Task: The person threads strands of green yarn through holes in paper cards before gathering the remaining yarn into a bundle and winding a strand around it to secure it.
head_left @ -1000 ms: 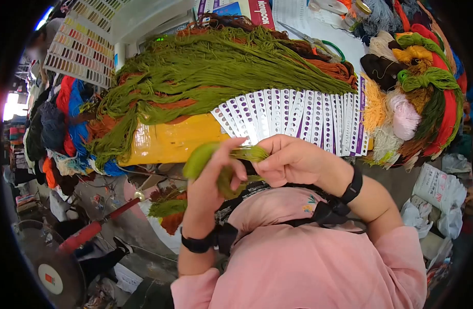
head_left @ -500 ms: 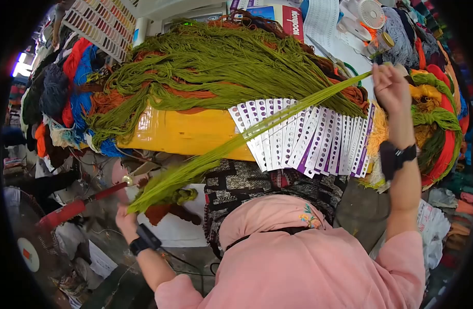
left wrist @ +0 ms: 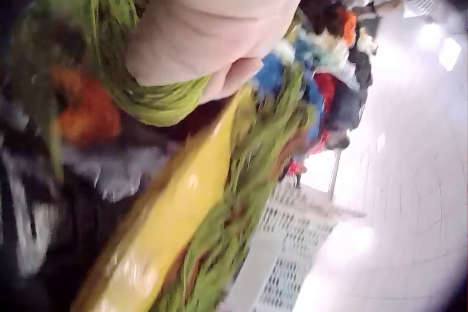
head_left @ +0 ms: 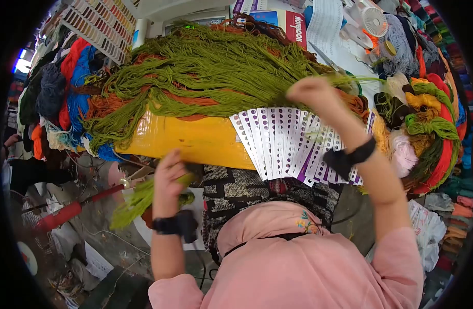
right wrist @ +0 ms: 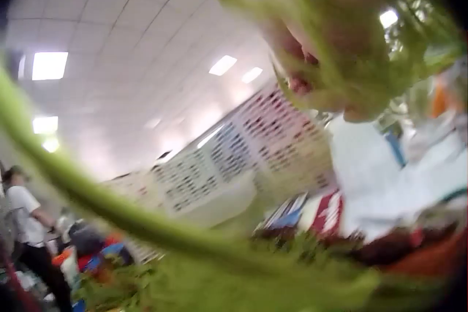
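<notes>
My left hand [head_left: 169, 177] is over the near left side of the table edge, with a bunch of green yarn [head_left: 136, 203] hanging beside it. In the left wrist view that yarn [left wrist: 164, 103] loops round the hand, whose fingers curl about it. Blurred by motion, my right hand [head_left: 313, 93] is over the right part of the green yarn pile [head_left: 210, 69]. Loose green strands [head_left: 357, 79] trail from it to the right. In the right wrist view, strands [right wrist: 322, 70] cross the curled right hand [right wrist: 355, 41].
Fanned cards with punched holes [head_left: 277, 141] lie on the yellow surface [head_left: 190, 139] below the pile. Scissors [head_left: 324, 54] and a small white fan [head_left: 373, 20] are behind. Coloured yarn bundles stand left [head_left: 53, 87] and right [head_left: 427, 103]. A thread colour chart [head_left: 100, 28] stands far left.
The hands first worked close together, then pulled the green yarn taut between them. Now the right hand has swung inward to the left, the left has come up and inward, and the stretched span is gone.
</notes>
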{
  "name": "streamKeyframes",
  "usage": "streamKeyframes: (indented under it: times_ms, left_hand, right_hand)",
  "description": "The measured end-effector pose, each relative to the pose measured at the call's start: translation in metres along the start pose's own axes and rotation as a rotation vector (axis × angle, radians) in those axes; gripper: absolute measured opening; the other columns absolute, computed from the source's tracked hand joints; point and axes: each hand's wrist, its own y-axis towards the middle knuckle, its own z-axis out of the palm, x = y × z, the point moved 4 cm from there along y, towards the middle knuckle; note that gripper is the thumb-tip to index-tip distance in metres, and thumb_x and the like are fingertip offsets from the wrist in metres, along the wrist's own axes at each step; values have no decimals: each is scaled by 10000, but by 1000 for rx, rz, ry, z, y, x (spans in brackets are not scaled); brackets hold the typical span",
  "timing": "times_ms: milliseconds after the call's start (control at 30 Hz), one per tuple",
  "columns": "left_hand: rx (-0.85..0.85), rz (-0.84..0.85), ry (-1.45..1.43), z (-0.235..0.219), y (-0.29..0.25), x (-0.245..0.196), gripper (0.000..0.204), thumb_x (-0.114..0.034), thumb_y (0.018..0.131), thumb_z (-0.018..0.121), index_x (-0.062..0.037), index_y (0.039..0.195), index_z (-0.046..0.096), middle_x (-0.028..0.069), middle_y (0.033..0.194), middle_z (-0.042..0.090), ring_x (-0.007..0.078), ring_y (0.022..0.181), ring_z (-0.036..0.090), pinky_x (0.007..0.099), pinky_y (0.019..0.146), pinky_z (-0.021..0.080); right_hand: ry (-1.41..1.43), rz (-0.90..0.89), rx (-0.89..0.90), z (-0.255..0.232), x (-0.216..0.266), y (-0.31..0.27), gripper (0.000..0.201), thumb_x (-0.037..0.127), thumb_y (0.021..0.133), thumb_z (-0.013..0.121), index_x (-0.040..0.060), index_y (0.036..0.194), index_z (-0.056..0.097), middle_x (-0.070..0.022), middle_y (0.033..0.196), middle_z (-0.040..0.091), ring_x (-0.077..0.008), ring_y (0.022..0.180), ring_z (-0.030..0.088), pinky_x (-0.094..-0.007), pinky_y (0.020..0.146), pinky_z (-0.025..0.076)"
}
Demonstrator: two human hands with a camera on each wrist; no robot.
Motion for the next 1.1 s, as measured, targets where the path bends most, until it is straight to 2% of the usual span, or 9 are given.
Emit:
streamKeyframes:
  times_ms: [67,133,167,233,367,467,533,833,1100]
  left_hand:
    - [-101,36,402,47,24,28,217,-168,801,518,-23,962,505,-7,585,509,42,400,343,162,373,271]
    - [-214,138,813,75,40,49,161,-172,779,554,-15,812,569,35,756,580,43,455,397,172,409,303]
    - [-202,132,876,84,48,57,148,-164,764,568,-19,792,573,28,731,575,49,460,406,175,416,312]
    - [-177,119,998,93,61,68,124,-147,732,596,-25,751,581,16,681,565,60,471,424,182,431,330]
    - [-151,168,1288,95,63,55,128,-136,745,592,-24,806,578,12,653,564,55,483,433,182,426,327]
    - [-197,98,1102,91,55,48,136,-130,754,591,-22,836,581,12,648,558,48,473,418,184,421,318]
    - [-100,106,990,89,60,48,139,-92,770,566,-8,881,570,13,639,536,51,468,412,186,418,318]
    - [-96,160,855,96,66,50,53,-46,741,540,-1,768,533,28,607,518,72,454,421,193,397,307]
    - [-153,73,844,78,55,26,179,-95,758,588,-11,907,537,14,657,532,34,433,362,158,380,251]
  right_hand:
    - [-24,23,90,61,-2,6,110,92,687,602,14,760,628,-46,669,586,-107,618,521,-246,559,414]
    - [-91,-269,-80,100,-25,17,126,106,683,610,14,768,624,-72,670,578,-126,588,508,-258,533,409]
    - [-72,-253,-151,111,-29,14,91,121,652,590,33,677,595,-122,645,543,-237,577,519,-316,538,410]
    - [-268,-435,-228,122,-23,4,110,83,585,593,27,668,548,-122,669,502,-294,663,493,-370,595,393]
    - [-230,-437,-265,111,-26,2,134,83,592,573,5,699,552,-127,658,486,-303,668,483,-376,607,396]
    - [-329,-511,-169,127,-20,-6,224,112,608,587,1,798,544,-142,749,485,-309,726,472,-374,639,389]
    - [-526,-542,-97,139,-8,-22,493,238,616,611,-3,1022,467,-158,915,436,-323,820,426,-379,708,366]
    - [-150,-354,-11,124,-13,-10,353,160,589,612,8,900,542,-114,823,492,-230,713,497,-297,629,428]
    - [-171,-421,-86,129,-17,-12,332,221,622,603,29,885,540,-124,821,496,-288,755,514,-348,646,430]
